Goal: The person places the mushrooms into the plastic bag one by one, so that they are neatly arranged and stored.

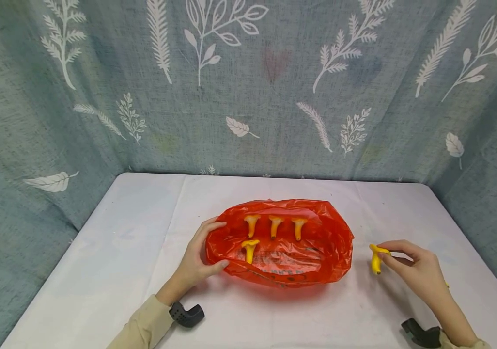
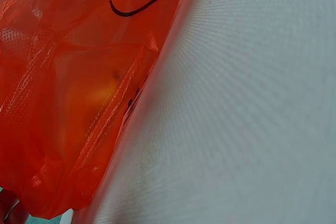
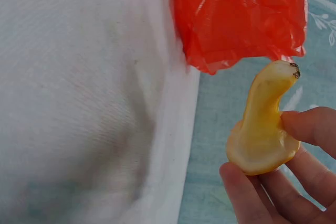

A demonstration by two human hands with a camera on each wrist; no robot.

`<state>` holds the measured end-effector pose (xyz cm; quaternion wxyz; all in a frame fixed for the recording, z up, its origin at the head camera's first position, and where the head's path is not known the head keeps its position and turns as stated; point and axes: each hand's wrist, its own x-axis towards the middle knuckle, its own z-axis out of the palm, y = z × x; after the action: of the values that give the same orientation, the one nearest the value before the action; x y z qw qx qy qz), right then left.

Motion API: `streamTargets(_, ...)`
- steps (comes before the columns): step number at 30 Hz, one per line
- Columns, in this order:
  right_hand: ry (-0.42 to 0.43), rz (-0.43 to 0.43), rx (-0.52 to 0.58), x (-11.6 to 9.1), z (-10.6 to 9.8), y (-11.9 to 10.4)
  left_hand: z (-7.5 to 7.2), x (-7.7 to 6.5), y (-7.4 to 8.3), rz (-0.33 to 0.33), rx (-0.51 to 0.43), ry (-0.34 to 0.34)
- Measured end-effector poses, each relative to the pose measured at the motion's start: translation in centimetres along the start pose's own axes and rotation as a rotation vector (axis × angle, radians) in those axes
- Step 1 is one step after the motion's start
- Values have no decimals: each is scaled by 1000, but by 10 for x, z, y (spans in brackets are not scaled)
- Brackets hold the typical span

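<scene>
A red plastic bag stands open-mouthed on the table. Inside lie several yellow chanterelle mushrooms, some in a row along the far side and one nearer the left front. My left hand holds the bag's left end, fingers at the far rim and thumb at the near rim. To the right of the bag, my right hand pinches another chanterelle mushroom by its cap, stem pointing down in the head view. The left hand's fingers are out of sight in the left wrist view, where the bag's side fills the left part.
A white-covered table lies under everything, with a grey-green leaf-patterned curtain behind and at both sides. A small yellow bit peeks out behind my right wrist. Dark wrist devices sit on both forearms.
</scene>
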<state>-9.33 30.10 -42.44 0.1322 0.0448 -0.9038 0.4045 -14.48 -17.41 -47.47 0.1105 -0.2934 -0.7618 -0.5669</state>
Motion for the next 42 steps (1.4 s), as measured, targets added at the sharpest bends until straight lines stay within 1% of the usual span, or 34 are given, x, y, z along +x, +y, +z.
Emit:
streamTargets(4,1,-18,7,0,-3,-3,0,-1,-5,10,-11,-4)
streamTargets(15,2,-96,76,6,-8,-14,1,-1,-5,-12,6,-5)
streamTargets(19,-8,-99,107,8,-7,-21,0,-1,-6,0,8,-7)
streamTargets(24,-21,-99,159,11,-5,-30,0,-1,-5,-3,-1,-10)
streamTargets(27,-25,-107,166,12,-4,-35,1,0,0,-22,0,-12)
streamTargets(30,-19,-124,167,14,-2,-40,1,0,0,-20,-2,-13)
streamTargets(32,-14,-136,168,15,-1,-44,0,0,-1,-21,-3,-13)
streamTargets(34,-11,-149,182,16,0,-47,0,-1,-5,-8,-7,-11)
streamTargets(36,-17,-154,198,18,0,-50,0,-1,-5,-14,-6,-12)
streamTargets(42,-36,-141,235,20,3,-60,0,-1,-5,-15,-6,-11)
